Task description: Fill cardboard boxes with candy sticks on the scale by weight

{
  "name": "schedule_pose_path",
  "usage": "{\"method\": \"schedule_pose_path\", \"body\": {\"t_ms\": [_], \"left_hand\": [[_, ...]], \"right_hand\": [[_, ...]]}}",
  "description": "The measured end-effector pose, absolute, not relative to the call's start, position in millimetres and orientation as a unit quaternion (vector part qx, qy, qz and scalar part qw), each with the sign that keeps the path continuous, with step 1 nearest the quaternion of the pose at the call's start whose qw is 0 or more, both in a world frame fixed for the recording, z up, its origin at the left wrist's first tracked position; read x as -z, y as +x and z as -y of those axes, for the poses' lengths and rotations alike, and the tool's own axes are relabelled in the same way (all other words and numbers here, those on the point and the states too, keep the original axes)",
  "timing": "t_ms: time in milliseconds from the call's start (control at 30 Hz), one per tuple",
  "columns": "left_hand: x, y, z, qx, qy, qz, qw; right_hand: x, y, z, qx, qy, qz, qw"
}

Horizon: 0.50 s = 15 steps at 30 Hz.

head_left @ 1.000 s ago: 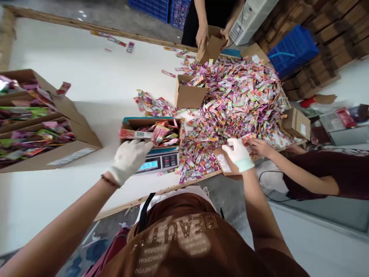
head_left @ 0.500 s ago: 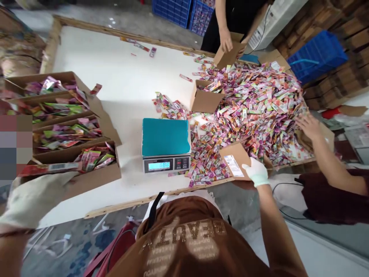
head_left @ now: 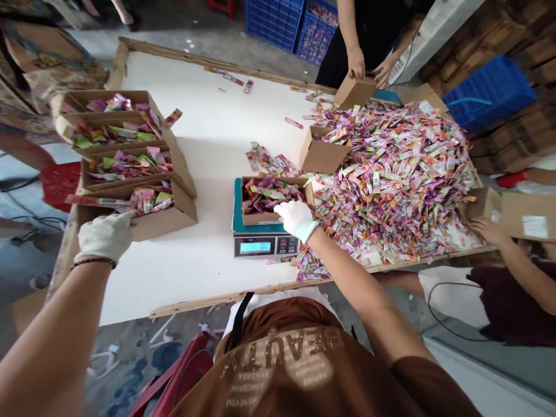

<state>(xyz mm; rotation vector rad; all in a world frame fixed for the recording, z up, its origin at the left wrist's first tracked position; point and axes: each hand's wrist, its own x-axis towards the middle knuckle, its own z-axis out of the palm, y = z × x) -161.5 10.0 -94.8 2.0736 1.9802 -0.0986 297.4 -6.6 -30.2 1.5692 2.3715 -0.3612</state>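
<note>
My gloved left hand point(head_left: 104, 236) is curled on the near left corner of a cardboard box full of sachets point(head_left: 167, 217). This box is the nearest of a row of filled boxes point(head_left: 117, 124) on the left of the white table point(head_left: 204, 133). My gloved right hand point(head_left: 296, 219) grips the near right edge of another sachet-filled box point(head_left: 264, 198). That box stands on the teal scale point(head_left: 260, 246), whose display is lit. A big heap of coloured sachets point(head_left: 391, 168) lies just right of the scale.
An open box point(head_left: 324, 155) sits at the heap's left edge. A person across the table holds a box point(head_left: 356, 90). A co-worker's hand point(head_left: 489, 229) at the right reaches by a box point(head_left: 516, 214). Blue crates point(head_left: 278, 20) stand beyond the table.
My left hand carried a filled box off the scale and set it in the row at the left. My right hand brought another filled box from the heap onto the scale.
</note>
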Motion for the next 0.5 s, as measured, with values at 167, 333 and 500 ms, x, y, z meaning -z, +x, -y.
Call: {"method": "schedule_pose_path", "body": {"t_ms": [167, 333, 500], "left_hand": [[82, -137, 26, -0.015, 0.720, -0.692, 0.043], [90, -118, 91, -0.066, 0.715, -0.684, 0.132], [101, -103, 119, -0.061, 0.700, -0.669, 0.240]], "right_hand": [[14, 319, 25, 0.109, 0.539, -0.834, -0.036], [69, 422, 83, 0.177, 0.746, -0.595, -0.241], [157, 423, 142, 0.251, 0.806, -0.535, 0.038]]}}
